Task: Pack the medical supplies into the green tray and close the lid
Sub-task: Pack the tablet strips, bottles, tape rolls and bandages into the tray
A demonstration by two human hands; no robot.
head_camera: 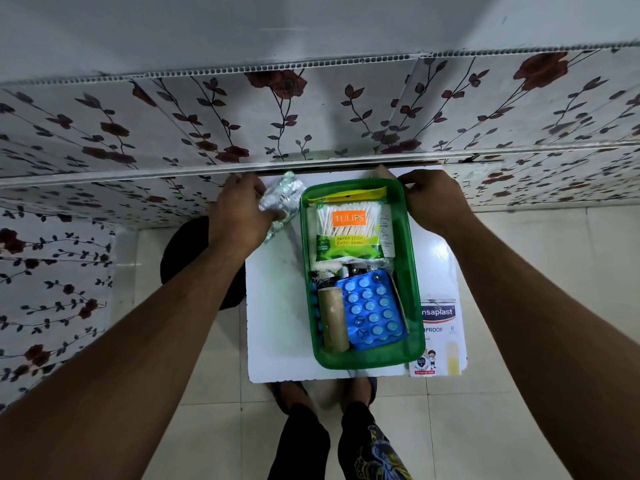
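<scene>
A green tray (pixel 414 292) stands on a small white table (pixel 277 320). Inside lie a cotton swab pack (pixel 348 230), a blue blister strip of pills (pixel 372 310), a brown cardboard roll (pixel 333 318) and a yellow packet (pixel 349 195) at the far end. My left hand (pixel 239 211) grips silver foil pill strips (pixel 282 199) just left of the tray's far corner. My right hand (pixel 433 199) holds the tray's far right corner. A white plaster box (pixel 440 337) lies to the right of the tray, partly under its rim. No lid is visible.
Flower-patterned panels (pixel 311 112) rise right behind the table and along the left. A dark round stool (pixel 187 251) sits left of the table on the tiled floor. My feet (pixel 346 393) stand at the table's near edge.
</scene>
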